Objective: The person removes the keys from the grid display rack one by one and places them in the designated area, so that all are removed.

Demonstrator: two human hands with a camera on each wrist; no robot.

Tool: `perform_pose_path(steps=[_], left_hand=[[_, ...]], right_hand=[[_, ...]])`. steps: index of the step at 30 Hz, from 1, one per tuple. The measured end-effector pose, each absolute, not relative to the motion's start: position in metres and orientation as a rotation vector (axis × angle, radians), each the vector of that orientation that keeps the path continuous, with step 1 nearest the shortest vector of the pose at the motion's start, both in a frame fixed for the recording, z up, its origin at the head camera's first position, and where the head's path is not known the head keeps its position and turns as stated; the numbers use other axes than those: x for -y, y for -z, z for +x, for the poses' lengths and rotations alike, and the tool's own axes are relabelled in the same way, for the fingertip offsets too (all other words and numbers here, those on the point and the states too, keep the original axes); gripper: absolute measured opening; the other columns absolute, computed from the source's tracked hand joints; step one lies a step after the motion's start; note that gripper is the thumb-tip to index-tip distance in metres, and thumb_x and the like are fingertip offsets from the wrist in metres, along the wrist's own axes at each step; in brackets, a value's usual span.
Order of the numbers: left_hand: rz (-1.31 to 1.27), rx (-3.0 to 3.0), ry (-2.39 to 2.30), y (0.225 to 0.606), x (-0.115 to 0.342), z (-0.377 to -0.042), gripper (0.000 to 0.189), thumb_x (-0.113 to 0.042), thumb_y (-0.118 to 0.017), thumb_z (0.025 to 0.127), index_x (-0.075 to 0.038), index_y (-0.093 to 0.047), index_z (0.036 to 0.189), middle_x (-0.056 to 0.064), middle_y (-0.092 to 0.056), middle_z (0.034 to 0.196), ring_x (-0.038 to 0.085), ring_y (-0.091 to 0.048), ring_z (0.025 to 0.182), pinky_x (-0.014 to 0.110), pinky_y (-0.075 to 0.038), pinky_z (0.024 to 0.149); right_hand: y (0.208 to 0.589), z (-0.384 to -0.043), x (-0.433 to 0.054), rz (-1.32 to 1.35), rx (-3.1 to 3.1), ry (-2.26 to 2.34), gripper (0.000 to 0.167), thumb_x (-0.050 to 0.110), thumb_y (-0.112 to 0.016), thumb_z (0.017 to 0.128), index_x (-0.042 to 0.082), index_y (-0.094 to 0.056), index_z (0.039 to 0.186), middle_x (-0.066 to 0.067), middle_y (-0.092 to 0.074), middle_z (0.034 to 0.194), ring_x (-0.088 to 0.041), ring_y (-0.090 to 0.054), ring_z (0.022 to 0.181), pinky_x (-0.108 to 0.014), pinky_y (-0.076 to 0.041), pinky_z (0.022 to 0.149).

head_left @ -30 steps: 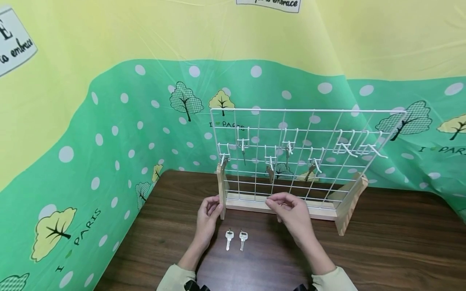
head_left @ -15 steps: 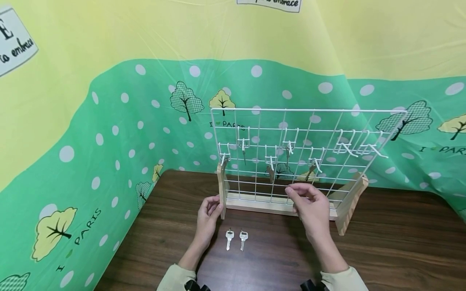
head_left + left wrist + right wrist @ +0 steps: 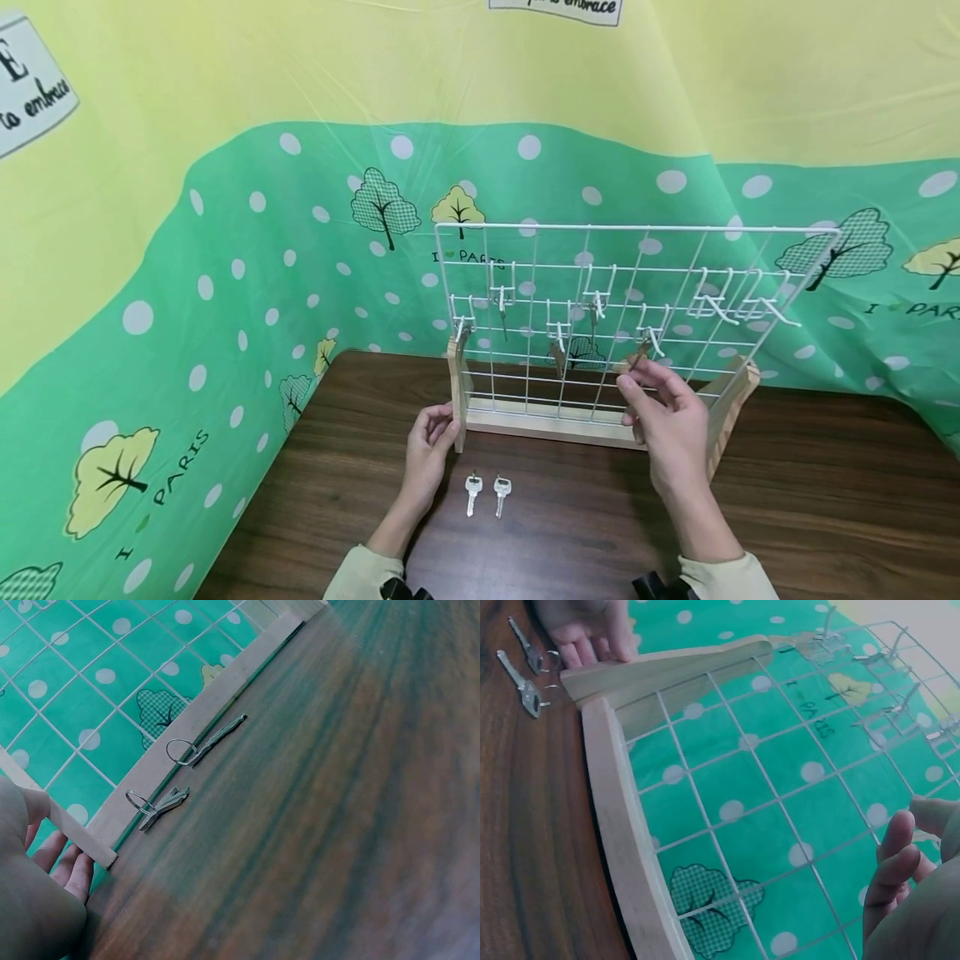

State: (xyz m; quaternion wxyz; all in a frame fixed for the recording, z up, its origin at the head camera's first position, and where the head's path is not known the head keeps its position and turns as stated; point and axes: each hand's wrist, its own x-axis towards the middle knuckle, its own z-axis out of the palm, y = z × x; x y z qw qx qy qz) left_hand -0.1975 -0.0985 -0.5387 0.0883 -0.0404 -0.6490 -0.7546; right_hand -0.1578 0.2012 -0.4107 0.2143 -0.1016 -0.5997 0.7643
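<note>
My left hand [image 3: 429,446] grips the wooden left leg [image 3: 457,400] of a white wire grid rack [image 3: 633,227], thumb in front and fingers behind. My right hand [image 3: 675,421] is raised before the grid, its loosely bent fingertips just under a key [image 3: 639,357] hanging from a hook [image 3: 652,337]; whether they touch it is hard to see. Other keys hang on hooks further left, among them a brown key [image 3: 557,358] and a key [image 3: 503,321] above it. On the table lie two silver keys with rings, a left key [image 3: 472,495] and a right key [image 3: 502,497].
Two hooks without keys, an inner hook [image 3: 712,307] and an outer hook [image 3: 768,308], stick out at the grid's right. The rack's wooden base bar [image 3: 547,425] runs along the dark wood table [image 3: 360,400]. A patterned cloth [image 3: 300,217] hangs behind.
My right hand has moved right and up along the front of the grid to the rightmost hanging key. The left hand, the rack and the two table keys have stayed put.
</note>
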Motion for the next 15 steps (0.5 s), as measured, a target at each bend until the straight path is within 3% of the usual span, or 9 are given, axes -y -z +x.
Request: perform_pose_path(steps=[7, 15], left_hand=[[-0.125, 1.926, 2.245, 0.539, 0.098, -0.198, 0.028, 0.006, -0.066, 0.107, 0.018, -0.055, 0.13, 0.03, -0.062, 0.143, 0.016, -0.062, 0.127, 0.018, -0.053, 0.108], [-0.136, 1.92, 2.241, 0.54, 0.098, -0.198, 0.029, 0.006, -0.066, 0.106, 0.019, -0.055, 0.13, 0.03, -0.062, 0.142, 0.013, -0.063, 0.125, 0.018, -0.053, 0.108]], right_hand=[[0.406, -0.153, -0.205, -0.145, 1.588, -2.199, 0.021, 0.003, -0.071, 0.108, 0.012, -0.081, 0.124, 0.0, -0.082, 0.111, -0.01, -0.062, 0.056, -0.016, -0.041, 0.042], [0.4, -0.151, -0.205, -0.113, 1.5, -2.254, 0.023, 0.003, -0.069, 0.109, 0.005, -0.08, 0.129, -0.003, -0.084, 0.105, -0.008, -0.056, 0.053, -0.013, -0.04, 0.042]])
